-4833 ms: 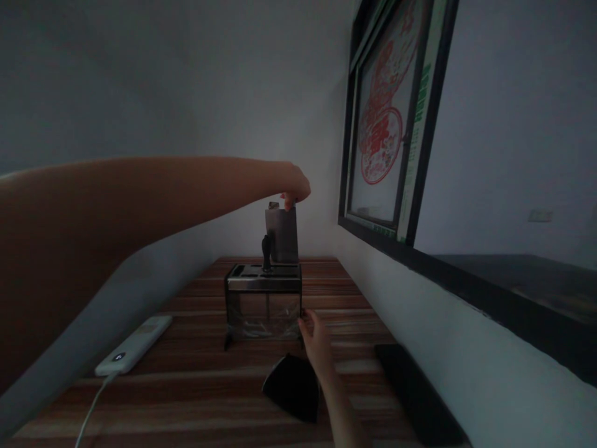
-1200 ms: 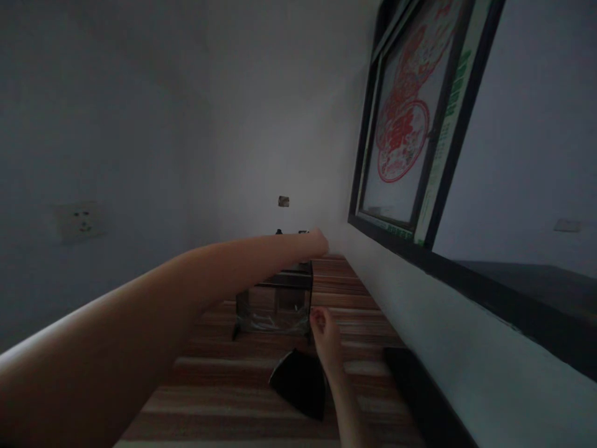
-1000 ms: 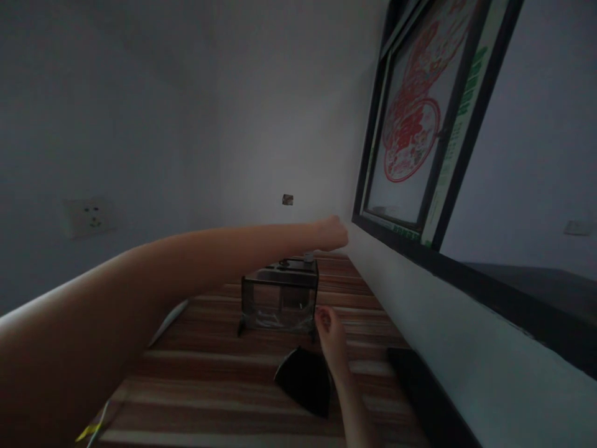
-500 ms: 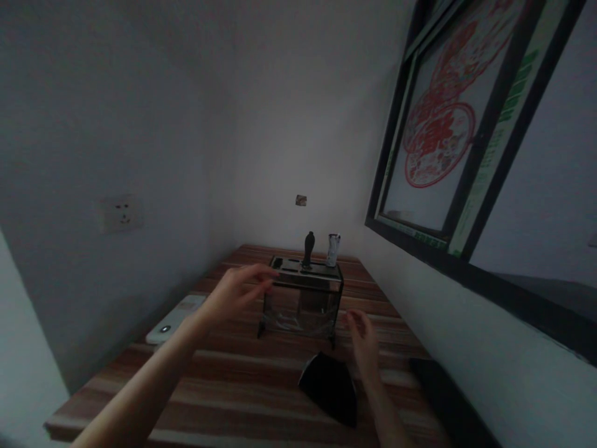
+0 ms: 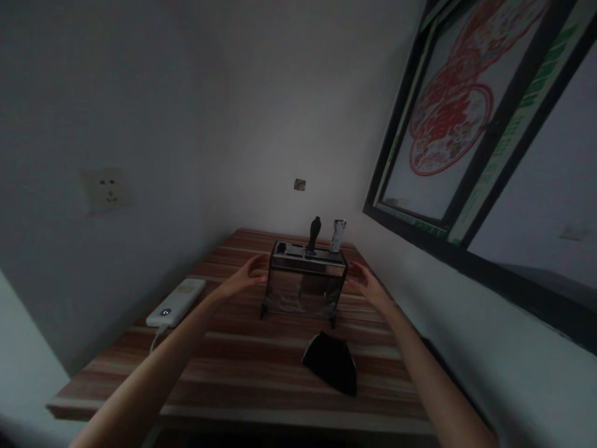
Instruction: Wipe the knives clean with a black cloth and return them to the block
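A knife block with a clear front and slotted top stands upright on the wooden table. From its top rise a black handle and a silvery, crinkled-looking handle. My left hand is beside the block's left edge, fingers curved, thumb apart. On the opposite side, my right hand is at the right edge with fingers likewise curved and parted. In this dim picture I cannot tell whether the fingertips touch the block. In front of it lies a black folded piece, resembling a face mask.
On the left of the striped table lies a white power bank with a cable. A wall socket is above it. Walls close in behind and at both sides, with a dark-framed window on the right.
My left hand has drawn back from the block's top front to its left side. My right hand has risen to the right edge. The view has shifted slightly; the block stays put.
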### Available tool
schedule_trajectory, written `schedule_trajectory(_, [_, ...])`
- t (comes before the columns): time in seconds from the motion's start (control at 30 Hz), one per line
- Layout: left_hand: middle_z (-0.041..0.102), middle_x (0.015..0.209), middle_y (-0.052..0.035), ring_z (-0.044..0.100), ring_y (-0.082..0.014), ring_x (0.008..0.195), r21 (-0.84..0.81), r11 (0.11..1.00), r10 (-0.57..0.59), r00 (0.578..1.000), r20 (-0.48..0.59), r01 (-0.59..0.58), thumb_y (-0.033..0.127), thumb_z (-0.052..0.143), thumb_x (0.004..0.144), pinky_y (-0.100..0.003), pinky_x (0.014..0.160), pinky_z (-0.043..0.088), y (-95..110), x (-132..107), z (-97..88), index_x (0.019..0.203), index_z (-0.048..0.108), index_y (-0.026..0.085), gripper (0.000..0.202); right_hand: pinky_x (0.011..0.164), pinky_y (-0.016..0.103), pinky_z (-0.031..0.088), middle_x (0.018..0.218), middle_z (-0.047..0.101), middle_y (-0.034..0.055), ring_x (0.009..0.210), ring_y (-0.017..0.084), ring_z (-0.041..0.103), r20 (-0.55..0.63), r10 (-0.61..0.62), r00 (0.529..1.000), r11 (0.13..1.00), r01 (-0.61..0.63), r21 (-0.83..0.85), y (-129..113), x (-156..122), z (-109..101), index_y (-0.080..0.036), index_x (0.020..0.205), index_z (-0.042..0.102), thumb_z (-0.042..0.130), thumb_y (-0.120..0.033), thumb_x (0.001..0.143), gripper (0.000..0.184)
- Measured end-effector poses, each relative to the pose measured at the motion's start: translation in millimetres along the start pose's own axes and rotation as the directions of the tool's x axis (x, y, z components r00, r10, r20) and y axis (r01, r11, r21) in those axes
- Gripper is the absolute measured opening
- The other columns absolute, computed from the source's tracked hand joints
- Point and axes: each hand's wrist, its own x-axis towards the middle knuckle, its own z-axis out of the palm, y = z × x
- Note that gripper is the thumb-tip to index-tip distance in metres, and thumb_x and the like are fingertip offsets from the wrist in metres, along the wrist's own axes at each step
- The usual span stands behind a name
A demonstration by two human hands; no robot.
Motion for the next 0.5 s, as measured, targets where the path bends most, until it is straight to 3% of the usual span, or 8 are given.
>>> schedule_trajectory(0.13, [0.032,0.147,-0.0112,0.033,-0.0273,0.133,-0.047,0.999,0.001,0.994,0.11,0.005,0.039,0.073,0.067,-0.043,0.108,0.03,-1,4,5.8,0.136,0.034,0.024,0.081,0.101,0.043,0.039,0.131,0.052,0.0091,0.12,0.025,0.05,0.144,0.024,0.989,0.997,-0.034,0.067,5,0,8,-0.025,0.126,0.05,0.075,-0.047,0.064,0.069])
schedule_trajectory(0.27, [0.035,0.146,-0.0118,0.033,-0.0284,0.133,-0.051,0.998,-0.032,0.989,0.144,0.04,0.037,0.075,0.064,-0.045,0.108,0.03,6,10,8.4,0.134,0.039,0.022,0.08,0.106,0.043,0.034,0.133,0.051,0.0081,0.123,0.024,0.046,0.247,0.019,0.969,0.99,-0.053,0.134,3,7,11,-0.024,0.127,0.05,0.076,-0.046,0.063,0.072])
schedule_trajectory(0.5, [0.045,0.139,-0.0123,0.041,-0.0302,0.128,-0.025,0.996,-0.08,0.984,0.157,0.085,0.036,0.078,0.058,-0.044,0.106,0.032,10,23,6.0,0.127,0.048,0.019,0.078,0.103,0.041,0.038,0.129,0.055,0.0039,0.118,0.022,0.051,0.295,0.028,0.955,0.968,-0.099,0.229,9,21,10,-0.028,0.124,0.051,0.079,-0.036,0.063,0.068])
